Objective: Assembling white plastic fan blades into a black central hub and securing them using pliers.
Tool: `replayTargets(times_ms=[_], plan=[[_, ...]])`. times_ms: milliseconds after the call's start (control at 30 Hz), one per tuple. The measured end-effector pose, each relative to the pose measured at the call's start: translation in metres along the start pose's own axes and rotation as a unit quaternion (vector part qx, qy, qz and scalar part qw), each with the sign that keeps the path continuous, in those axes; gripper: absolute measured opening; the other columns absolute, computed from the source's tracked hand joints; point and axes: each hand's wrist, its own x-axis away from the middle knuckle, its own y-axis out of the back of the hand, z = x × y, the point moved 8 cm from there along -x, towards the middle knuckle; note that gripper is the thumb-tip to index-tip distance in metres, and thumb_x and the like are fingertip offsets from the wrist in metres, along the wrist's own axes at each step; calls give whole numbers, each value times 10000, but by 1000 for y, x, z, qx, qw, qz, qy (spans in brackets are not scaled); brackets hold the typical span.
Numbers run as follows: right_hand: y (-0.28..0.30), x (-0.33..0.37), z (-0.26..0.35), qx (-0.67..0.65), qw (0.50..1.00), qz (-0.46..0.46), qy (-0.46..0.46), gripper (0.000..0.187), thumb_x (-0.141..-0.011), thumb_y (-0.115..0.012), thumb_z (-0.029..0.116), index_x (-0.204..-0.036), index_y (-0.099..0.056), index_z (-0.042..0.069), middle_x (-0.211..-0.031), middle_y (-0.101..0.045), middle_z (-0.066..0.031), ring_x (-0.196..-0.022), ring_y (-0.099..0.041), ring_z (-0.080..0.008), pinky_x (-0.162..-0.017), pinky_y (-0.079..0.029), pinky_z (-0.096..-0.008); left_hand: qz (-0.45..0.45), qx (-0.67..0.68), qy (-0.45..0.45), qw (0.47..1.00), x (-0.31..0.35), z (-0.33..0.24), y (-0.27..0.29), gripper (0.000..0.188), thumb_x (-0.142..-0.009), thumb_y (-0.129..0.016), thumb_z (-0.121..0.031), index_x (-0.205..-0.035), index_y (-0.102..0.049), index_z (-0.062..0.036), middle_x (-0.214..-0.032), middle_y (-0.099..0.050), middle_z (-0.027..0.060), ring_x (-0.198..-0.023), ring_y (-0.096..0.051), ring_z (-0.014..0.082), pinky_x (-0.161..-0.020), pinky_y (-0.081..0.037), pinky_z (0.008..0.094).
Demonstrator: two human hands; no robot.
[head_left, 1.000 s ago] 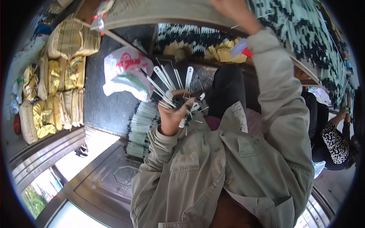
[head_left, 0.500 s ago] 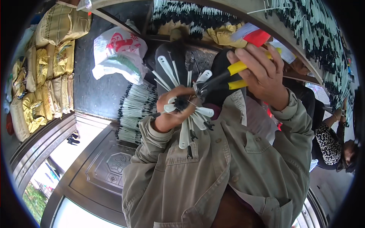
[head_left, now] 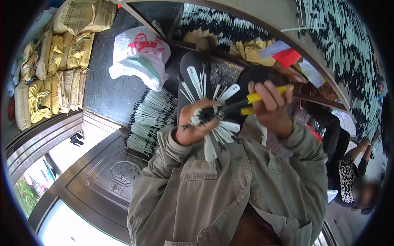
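Note:
My left hand (head_left: 189,125) is closed around a bundle of white strips (head_left: 230,92) that fan out on all sides, some with a hole near the end and some with black tips. Dark, short pieces and white ends gather at its middle, just above my fist. In my right hand (head_left: 274,107) is a pair of pliers (head_left: 254,97) with yellow handles, fingers wrapped over the grips. The dark jaws reach to the centre of the bundle; what they pinch there is too small to make out.
A heap of white, black-tipped rods (head_left: 150,123) lies left of my knees, and more rods (head_left: 223,22) fill the far rack. Yellow-brown sacks (head_left: 53,92) are stacked at left, near a white plastic bag (head_left: 141,57). A co-worker (head_left: 349,178) is at right.
The pliers and my right hand have moved left and down, bringing the jaws onto the bundle's middle. The whole view has shifted slightly.

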Motion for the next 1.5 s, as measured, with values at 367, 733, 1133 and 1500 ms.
replayTargets(times_ms=[367,733,1133,1500], plan=[[1,11,-3,-197,979,46,-22,298,-660,-755,109,-876,-553,140,-1044,-530,-32,-834,-556,-216,-678,-441,-344,-32,-48,-1,998,14,-7,2,203,-686,-662,-30,-883,-614,-28,-784,-631,71,-680,-617,166,-612,-468,243],[-22,59,11,-773,195,558,-230,540,-789,-650,353,-1156,-424,29,-745,-577,-54,-644,-587,-174,-569,-459,-286,194,79,-77,975,2,-21,-21,570,-576,-809,-178,-1071,-588,-4,-1028,-630,127,-876,-629,219,-743,-491,295],[-8,39,-12,-634,529,548,-135,484,-771,-659,132,-1174,-408,38,-798,-621,-132,-713,-627,-300,-620,-494,-353,219,80,1,972,-13,-16,-27,540,-583,-802,-115,-1067,-592,0,-1052,-623,135,-969,-612,241,-813,-483,312],[6,8,-23,-681,613,378,-133,707,-681,-761,234,-1256,-396,44,-1096,-535,-151,-932,-578,-227,-772,-484,-354,120,99,-41,987,-15,-5,-16,498,-578,-814,-194,-991,-613,-2,-951,-639,145,-858,-638,252,-750,-487,302]])
